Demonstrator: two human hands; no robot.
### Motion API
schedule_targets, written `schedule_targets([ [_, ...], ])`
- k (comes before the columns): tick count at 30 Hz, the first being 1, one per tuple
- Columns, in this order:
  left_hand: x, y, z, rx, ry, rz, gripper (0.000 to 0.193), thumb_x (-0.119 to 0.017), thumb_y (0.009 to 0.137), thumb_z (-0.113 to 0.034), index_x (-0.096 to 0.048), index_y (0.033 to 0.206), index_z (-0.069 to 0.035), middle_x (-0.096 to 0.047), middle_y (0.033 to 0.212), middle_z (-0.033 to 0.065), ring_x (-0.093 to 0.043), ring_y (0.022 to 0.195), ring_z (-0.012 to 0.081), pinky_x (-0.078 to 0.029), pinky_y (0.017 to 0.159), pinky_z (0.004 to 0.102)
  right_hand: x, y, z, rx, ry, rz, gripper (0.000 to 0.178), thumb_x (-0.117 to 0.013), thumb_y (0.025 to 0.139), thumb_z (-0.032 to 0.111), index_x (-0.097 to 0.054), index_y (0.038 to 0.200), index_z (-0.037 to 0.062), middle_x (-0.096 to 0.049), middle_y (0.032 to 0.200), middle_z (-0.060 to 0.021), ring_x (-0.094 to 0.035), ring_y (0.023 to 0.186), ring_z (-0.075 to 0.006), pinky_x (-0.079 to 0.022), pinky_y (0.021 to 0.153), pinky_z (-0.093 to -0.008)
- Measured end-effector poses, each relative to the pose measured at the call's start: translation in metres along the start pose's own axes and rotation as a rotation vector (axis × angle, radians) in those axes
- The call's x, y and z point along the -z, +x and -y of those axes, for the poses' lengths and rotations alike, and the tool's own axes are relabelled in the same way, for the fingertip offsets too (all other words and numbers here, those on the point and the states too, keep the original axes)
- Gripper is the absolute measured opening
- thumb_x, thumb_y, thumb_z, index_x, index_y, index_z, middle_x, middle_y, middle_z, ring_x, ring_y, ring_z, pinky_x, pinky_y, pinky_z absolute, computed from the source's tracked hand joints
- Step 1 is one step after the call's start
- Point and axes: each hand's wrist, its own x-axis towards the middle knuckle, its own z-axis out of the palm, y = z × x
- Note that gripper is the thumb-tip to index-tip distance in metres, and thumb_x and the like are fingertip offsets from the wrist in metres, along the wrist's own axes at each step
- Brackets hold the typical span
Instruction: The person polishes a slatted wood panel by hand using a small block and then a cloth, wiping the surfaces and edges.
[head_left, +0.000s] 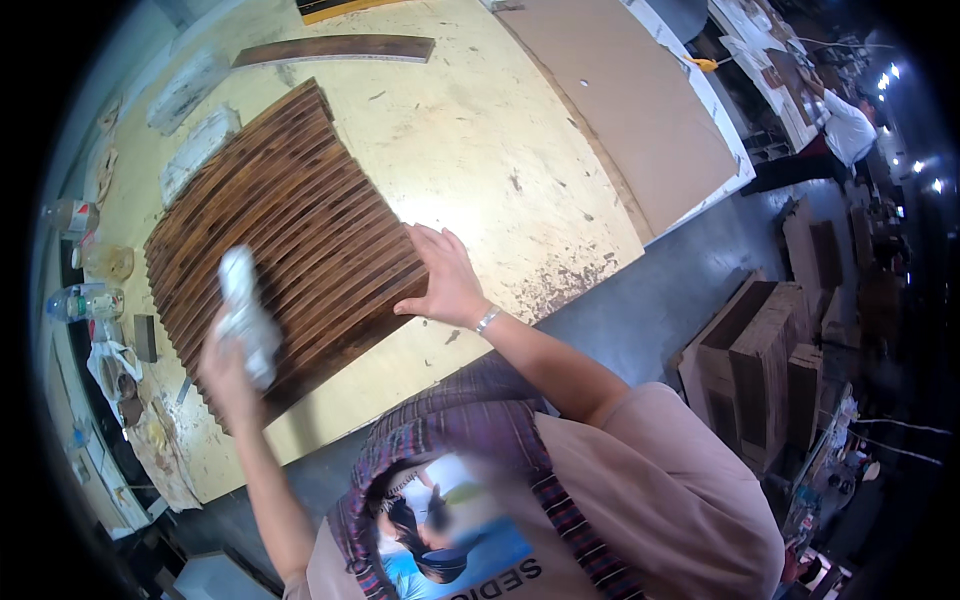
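A stack of dark brown wooden slats (300, 200), laid side by side, covers the left part of the pale worktable (480, 150). My left hand (232, 375) is closed round a crumpled white cloth (248, 315) over the left part of the slats; both are smeared by motion. Whether the cloth touches the wood cannot be told. At the right end of the slats, my right hand (447, 278) lies against their edge with thumb and fingers spread. A metal-banded watch (487, 319) sits on that wrist.
Plastic bottles (88, 302) line the table's left edge, near a small dark block (145, 338). Clear plastic-wrapped bundles (200, 150) and a single brown slat (335, 48) lie beyond. A brown board (620, 110) stands right; cartons (760, 340) and a person (848, 130) are farther off.
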Motion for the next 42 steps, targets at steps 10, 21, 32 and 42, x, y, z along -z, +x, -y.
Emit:
schedule_targets([
  [10, 0.014, -0.002, 0.052, -0.609, 1.017, 0.282, 0.050, -0.058, 0.070, 0.009, -0.072, 0.116, -0.007, -0.063, 0.133, 0.0130, -0.057, 0.121, 0.0358, -0.041, 0.107, 0.0479, -0.004, 0.000, -0.004, 0.006, 0.045, 0.000, 0.118, -0.088, 0.061, 0.048, -0.031, 0.153, -0.0001, -0.044, 0.149, -0.0244, -0.035, 0.144, -0.0344, -0.018, 0.124, -0.0482],
  [21, -0.047, -0.006, 0.055, -0.693, 0.923, 0.285, 0.048, -0.053, 0.075, 0.008, -0.062, 0.119, -0.006, -0.060, 0.139, 0.0113, -0.053, 0.131, 0.0333, -0.028, 0.115, 0.0575, 0.002, -0.001, 0.001, 0.019, 0.011, -0.020, 0.107, -0.090, 0.061, 0.041, -0.042, 0.146, -0.0029, -0.048, 0.144, -0.0233, -0.039, 0.140, -0.0363, -0.022, 0.121, -0.0498],
  [32, -0.029, -0.030, 0.027, -0.516, 0.874, -0.165, 0.036, -0.057, 0.097, -0.012, -0.060, 0.131, -0.002, -0.061, 0.130, 0.0237, -0.059, 0.118, 0.0379, -0.044, 0.107, 0.0453, -0.004, 0.001, -0.002, 0.004, -0.019, 0.002, 0.113, -0.090, 0.060, 0.044, -0.038, 0.150, -0.0014, -0.047, 0.148, -0.0213, -0.038, 0.142, -0.0325, -0.021, 0.123, -0.0474],
  [42, 0.082, -0.067, 0.103, -0.483, 0.972, -0.171, 0.040, -0.054, 0.091, -0.003, -0.065, 0.130, -0.006, -0.063, 0.134, 0.0168, -0.051, 0.133, 0.0366, -0.033, 0.111, 0.0516, -0.006, -0.001, 0.001, 0.000, -0.031, -0.001, 0.115, -0.091, 0.060, 0.043, -0.037, 0.150, -0.0017, -0.045, 0.149, -0.0220, -0.038, 0.140, -0.0368, -0.022, 0.122, -0.0490],
])
